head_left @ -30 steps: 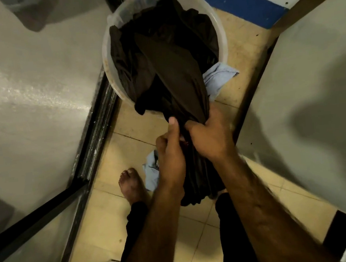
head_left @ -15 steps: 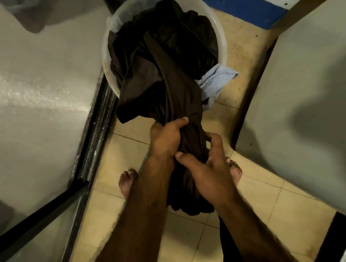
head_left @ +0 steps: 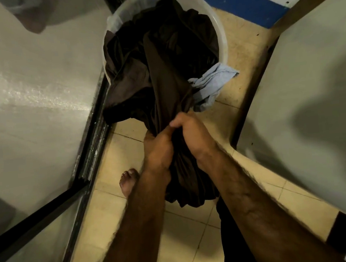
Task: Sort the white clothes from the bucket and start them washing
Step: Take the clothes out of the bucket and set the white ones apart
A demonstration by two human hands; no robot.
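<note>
Both the left hand (head_left: 159, 147) and right hand (head_left: 191, 133) are clenching fingers around the dark garment (head_left: 162, 72), whose drag is threatening to tip the bucket (head_left: 221, 39).

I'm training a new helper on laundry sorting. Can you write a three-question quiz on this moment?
1. True or false: both hands grip the dark cloth.
2. Which item hangs over the bucket rim? A) light blue cloth B) red sock C) white towel
3. Fill in: the left hand and right hand are ____ the bucket, nearer the person.

Key: 1 true; 2 A; 3 outside
</note>
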